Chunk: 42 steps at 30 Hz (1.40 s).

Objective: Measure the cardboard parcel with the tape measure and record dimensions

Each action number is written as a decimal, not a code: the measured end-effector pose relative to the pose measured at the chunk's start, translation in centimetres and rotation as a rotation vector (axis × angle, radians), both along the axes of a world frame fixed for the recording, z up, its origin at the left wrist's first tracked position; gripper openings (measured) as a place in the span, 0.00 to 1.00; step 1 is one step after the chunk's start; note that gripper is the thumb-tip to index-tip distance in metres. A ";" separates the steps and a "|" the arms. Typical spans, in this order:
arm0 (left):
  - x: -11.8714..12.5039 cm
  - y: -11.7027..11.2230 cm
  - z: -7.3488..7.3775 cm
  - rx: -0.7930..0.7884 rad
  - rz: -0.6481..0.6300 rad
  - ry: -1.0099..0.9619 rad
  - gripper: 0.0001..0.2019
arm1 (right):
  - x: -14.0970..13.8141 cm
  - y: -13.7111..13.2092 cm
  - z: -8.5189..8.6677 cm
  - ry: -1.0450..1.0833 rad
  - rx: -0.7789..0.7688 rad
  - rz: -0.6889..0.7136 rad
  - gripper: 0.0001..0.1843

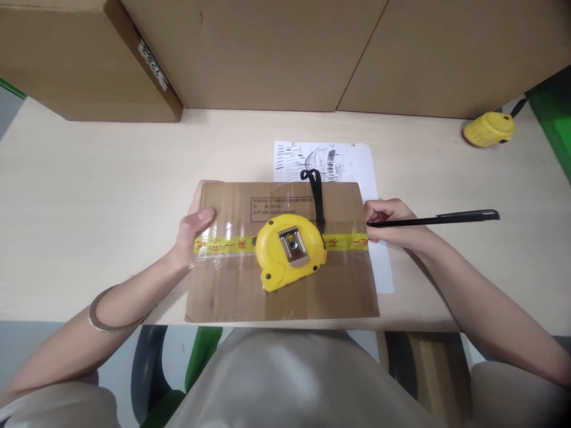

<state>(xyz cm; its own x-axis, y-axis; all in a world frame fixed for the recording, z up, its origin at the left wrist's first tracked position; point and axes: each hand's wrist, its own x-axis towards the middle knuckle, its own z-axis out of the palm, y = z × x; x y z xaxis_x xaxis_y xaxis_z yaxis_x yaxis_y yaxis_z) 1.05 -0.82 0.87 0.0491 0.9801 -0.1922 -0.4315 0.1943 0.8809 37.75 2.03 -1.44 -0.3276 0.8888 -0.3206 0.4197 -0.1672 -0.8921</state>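
A brown cardboard box (227,288), sealed with clear tape and a yellow printed strip (227,244), is in front of me. My left hand (191,229) grips its left edge, thumb on top and the other fingers hidden behind. On the box lies a yellow tape measure (270,246) with a metal belt clip and a black wrist strap (317,199) reaching past the far edge. At the box's right edge, my right hand (390,219) is closed on a black pen (428,220) that points out to the right. Whether those fingers also grip the box is hard to see.
Beneath the box, a white sheet (357,160) with black pen marks lies on the pale wooden table (89,196). Large cardboard boxes (259,53) line the back. A second yellow tape measure (488,129) sits at the back right, near the table's edge.
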 end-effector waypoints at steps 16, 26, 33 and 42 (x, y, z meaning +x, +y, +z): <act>-0.2 0.0 0.1 -0.007 -0.043 0.016 0.30 | 0.4 -0.3 0.2 -0.034 0.022 -0.039 0.24; -0.3 -0.1 -0.1 -0.004 -0.021 0.023 0.31 | 0.7 -0.1 -0.5 -0.034 0.008 -0.057 0.25; -0.3 -0.1 -0.2 -0.002 -0.020 0.003 0.32 | 0.9 0.0 -0.4 -0.039 -0.002 -0.034 0.24; -0.3 0.0 -0.2 0.023 -0.038 0.021 0.32 | 0.4 -0.2 0.1 -0.153 0.033 -0.019 0.27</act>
